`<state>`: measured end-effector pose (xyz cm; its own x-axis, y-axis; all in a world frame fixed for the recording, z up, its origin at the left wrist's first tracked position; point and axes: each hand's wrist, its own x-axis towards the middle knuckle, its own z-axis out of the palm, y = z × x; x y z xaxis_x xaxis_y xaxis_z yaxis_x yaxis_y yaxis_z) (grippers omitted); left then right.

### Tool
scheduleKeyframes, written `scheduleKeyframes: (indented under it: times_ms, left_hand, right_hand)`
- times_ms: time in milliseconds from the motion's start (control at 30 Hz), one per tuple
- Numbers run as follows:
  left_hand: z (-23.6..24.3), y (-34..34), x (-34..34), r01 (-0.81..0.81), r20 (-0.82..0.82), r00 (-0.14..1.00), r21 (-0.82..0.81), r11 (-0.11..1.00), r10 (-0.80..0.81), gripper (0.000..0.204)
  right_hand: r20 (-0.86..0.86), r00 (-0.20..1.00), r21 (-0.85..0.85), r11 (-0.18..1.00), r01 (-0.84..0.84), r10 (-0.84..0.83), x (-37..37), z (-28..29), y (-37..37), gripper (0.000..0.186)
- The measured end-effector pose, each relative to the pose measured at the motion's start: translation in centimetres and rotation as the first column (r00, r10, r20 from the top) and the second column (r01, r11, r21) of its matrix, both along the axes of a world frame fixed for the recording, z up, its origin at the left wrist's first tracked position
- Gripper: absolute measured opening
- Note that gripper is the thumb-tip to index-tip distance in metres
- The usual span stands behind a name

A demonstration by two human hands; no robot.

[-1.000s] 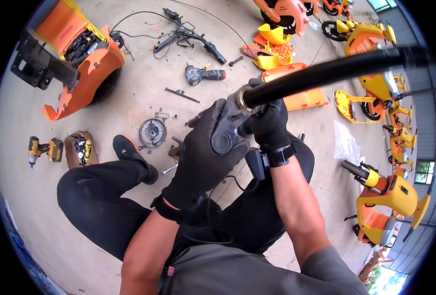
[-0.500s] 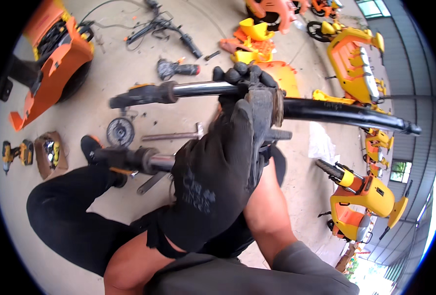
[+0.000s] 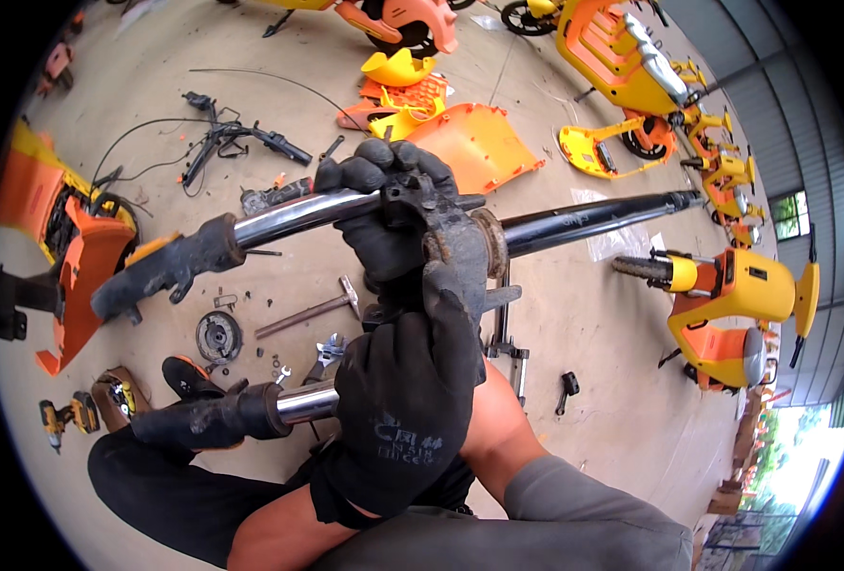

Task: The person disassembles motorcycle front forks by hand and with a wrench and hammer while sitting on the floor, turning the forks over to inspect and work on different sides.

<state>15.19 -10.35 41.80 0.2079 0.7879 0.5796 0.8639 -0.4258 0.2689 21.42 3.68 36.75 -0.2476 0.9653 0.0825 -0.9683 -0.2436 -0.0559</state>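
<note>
A front fork (image 3: 455, 252) hangs across the middle, with a black steerer tube (image 3: 598, 224) pointing right and two chrome legs ending in dirty black lower tubes at the left. My left hand (image 3: 398, 400), in a black glove, is wrapped round the near leg by the clamp, its thumb against the clamp. Reaching up behind the fork, my right hand (image 3: 374, 176), also black-gloved, is closed on the far leg at its clamp. A rusty ring (image 3: 491, 246) sits at the tube's base. Part of the right palm is hidden by the fork.
On the floor lie a hammer (image 3: 308, 314), a round black disc-like part (image 3: 219, 336), a yellow cordless drill (image 3: 68, 417) and a box (image 3: 122, 395). Orange and yellow panels (image 3: 474, 143) lie ahead. A yellow scooter (image 3: 741, 295) stands at right, an orange body (image 3: 89, 285) at left.
The fork has tilted: its tube now slopes up to the right and its far leg down to the left. Both hands keep their hold. The whole view has turned.
</note>
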Motion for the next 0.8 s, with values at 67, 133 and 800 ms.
scheduleKeyframes:
  times_ms: [67,133,800]
  left_hand:
    - [-0.2,-0.3,0.2,0.012,-0.018,1.0,-0.003,1.0,-0.012,0.038]
    - [-0.5,-0.3,0.5,0.027,-0.03,0.999,-0.006,1.0,-0.027,0.04]
    - [0.0,-0.2,1.5,-0.039,0.02,0.999,-0.099,0.994,0.042,0.072]
  right_hand:
    - [-0.042,0.999,-0.009,1.0,-0.008,0.007,0.0,-0.5,-0.1,0.012]
    - [-0.073,0.997,0.01,1.0,-0.011,0.012,0.1,-0.9,-0.1,0.012]
    - [-0.109,0.981,0.206,0.962,0.181,-0.161,-2.0,-6.0,3.4,0.035]
